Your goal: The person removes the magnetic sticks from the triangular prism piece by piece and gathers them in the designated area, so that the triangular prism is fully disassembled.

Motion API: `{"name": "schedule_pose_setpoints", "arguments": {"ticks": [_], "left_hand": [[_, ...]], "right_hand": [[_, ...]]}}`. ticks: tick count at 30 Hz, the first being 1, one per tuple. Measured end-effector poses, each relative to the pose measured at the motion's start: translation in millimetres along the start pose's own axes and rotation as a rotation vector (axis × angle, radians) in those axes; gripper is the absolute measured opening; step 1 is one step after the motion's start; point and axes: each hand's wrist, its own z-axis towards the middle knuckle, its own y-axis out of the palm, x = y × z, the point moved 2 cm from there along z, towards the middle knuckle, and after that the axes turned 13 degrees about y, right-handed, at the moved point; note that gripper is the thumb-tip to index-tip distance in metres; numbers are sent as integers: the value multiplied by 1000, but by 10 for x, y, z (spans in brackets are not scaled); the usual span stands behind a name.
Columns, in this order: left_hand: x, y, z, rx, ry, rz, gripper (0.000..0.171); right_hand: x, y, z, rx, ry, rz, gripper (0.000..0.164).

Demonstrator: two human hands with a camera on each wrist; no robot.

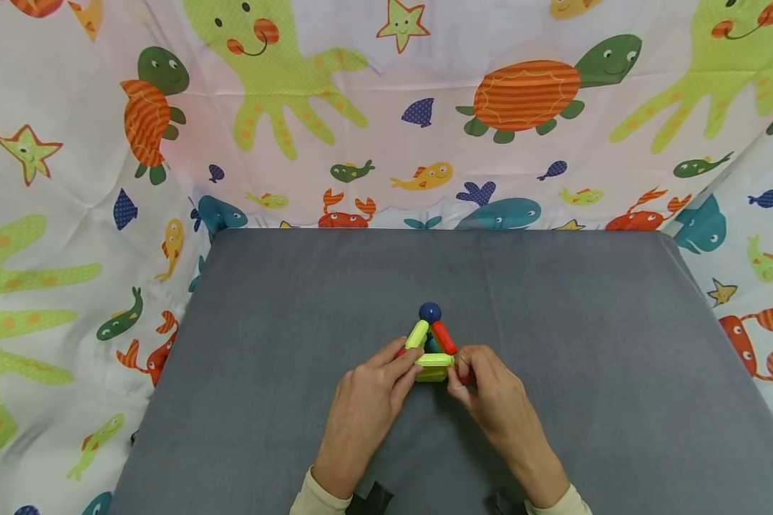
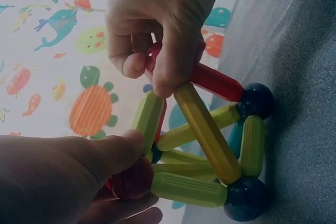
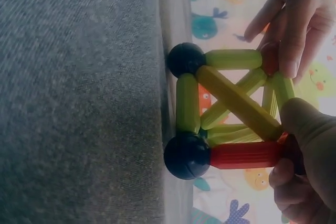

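A frame of magnetic sticks and balls stands on the grey table between both hands. In the head view its blue ball (image 1: 430, 312) is at the far end, with a red stick (image 1: 444, 337) and lime sticks nearer. My left hand (image 1: 368, 393) pinches a red ball (image 2: 134, 179) at one upper corner, its thumb by a lime stick (image 2: 148, 114). At the other upper corner, my right hand (image 1: 494, 400) grips a second red ball (image 2: 153, 57), where a darker yellow diagonal stick (image 3: 239, 103) and a red stick (image 3: 247, 156) meet. Dark blue balls (image 3: 187, 156) form the lower corners.
Grey cloth covers the table (image 1: 309, 286). Behind it and at its sides hangs a white curtain (image 1: 373, 79) printed with sea animals. Dark straps (image 1: 370, 498) show near the sleeves at the bottom edge.
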Motion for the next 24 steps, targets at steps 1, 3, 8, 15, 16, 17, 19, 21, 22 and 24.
{"name": "schedule_pose_setpoints", "arguments": {"ticks": [1,3,8,15,16,17,19,21,22,24], "left_hand": [[1,2,-2,2,1,0,26],[4,3,-4,2,2,-2,26],[11,-1,-5,-6,2,-8,27],[18,9,5,-5,2,-7,26],[20,9,6,-4,-1,-9,26],[21,11,5,-4,-3,-12,27],[21,13,5,-3,-8,-16,27],[24,13,5,-2,-13,-23,27],[25,13,4,-3,-16,-24,27],[27,14,1,-6,-20,-25,27]], "right_hand": [[4,-4,-4,0,3,0,23],[14,-16,-14,-6,13,0,19],[26,-84,-29,-33,51,20,17],[87,-246,19,-87,151,83,37],[113,-271,23,-89,163,86,38],[142,-298,26,-98,177,82,39],[210,-346,29,-97,184,83,35],[282,-386,31,-93,177,86,32],[318,-404,35,-88,166,88,31],[384,-438,43,-88,144,81,32]]}}
